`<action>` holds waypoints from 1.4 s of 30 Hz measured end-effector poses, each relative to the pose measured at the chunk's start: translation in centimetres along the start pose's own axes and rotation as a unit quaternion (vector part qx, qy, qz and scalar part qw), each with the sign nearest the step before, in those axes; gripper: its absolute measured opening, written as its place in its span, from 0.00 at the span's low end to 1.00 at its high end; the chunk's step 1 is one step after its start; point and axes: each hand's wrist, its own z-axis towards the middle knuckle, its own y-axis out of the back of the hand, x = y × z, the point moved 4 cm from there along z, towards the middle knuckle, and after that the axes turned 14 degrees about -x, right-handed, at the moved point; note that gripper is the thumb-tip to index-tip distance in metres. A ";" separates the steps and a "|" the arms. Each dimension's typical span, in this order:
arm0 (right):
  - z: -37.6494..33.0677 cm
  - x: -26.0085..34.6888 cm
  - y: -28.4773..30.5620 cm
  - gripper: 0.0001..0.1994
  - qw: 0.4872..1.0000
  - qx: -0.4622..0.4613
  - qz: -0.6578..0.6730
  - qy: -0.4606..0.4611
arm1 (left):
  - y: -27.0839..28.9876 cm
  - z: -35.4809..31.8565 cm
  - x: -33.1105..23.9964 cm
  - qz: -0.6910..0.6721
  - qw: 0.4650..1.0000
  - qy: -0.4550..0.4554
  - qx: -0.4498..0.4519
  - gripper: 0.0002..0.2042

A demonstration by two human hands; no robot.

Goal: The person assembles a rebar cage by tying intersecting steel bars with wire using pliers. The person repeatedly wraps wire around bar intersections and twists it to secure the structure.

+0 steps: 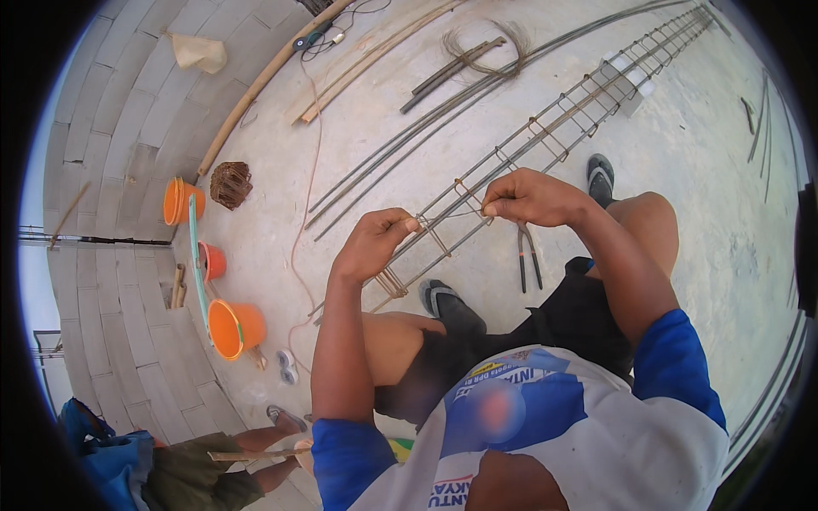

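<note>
A long rebar cage, made of steel bars with square stirrups, runs diagonally from my feet toward the far right. Over its near part, my left hand pinches with thumb and forefinger beside a stirrup. My right hand pinches farther right, above the cage's bars. A thin wire appears stretched between the two pinches, across the bars. Pincers with dark handles lie on the floor below my right hand, their jaws partly hidden near the cage.
A pale block props the cage's far part. Loose rebars and a wire coil lie beyond it. Orange buckets and a rusty wire bundle stand left, near the block wall. Another person is at lower left.
</note>
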 end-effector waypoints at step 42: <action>0.4 -16.3 -0.4 0.13 0.887 -0.260 0.011 -0.382 | -20.8 24.1 20.1 -0.056 0.991 0.122 0.006 0.15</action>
